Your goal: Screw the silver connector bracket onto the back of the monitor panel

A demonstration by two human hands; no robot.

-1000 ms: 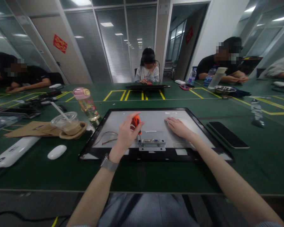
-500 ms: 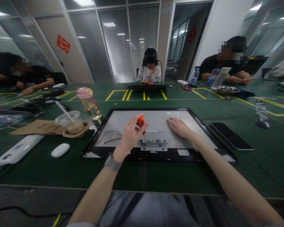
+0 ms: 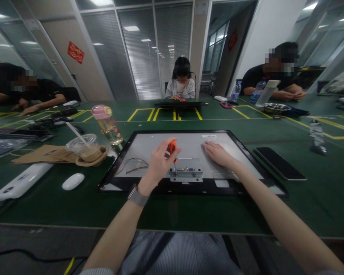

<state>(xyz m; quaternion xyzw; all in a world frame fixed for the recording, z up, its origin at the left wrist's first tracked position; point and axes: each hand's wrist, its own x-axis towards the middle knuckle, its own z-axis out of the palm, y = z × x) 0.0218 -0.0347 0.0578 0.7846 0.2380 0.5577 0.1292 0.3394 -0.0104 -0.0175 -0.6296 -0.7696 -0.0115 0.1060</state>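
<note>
A monitor panel (image 3: 149, 143) lies face down on the green table, its grey back plate up inside a black frame. My left hand (image 3: 158, 165) is closed round an orange-handled screwdriver (image 3: 172, 148), held upright with its tip on the left end of a small metal connector bracket (image 3: 186, 173) near the panel's front edge. My right hand (image 3: 218, 153) lies flat and open on the grey back plate, to the right of the bracket. Thin coloured wires (image 3: 132, 167) curl on the plate left of my left hand.
A black phone (image 3: 279, 163) lies right of the panel. To the left stand a pink-lidded bottle (image 3: 107, 124), a plastic cup with a straw (image 3: 83, 147), a white mouse (image 3: 72, 181) and a white device (image 3: 21, 186). Several people sit at the far and side edges.
Over the second the view shifted a little, so the panel and hands sit slightly further right in the picture. The left hand stays on the screwdriver and the right hand stays flat.
</note>
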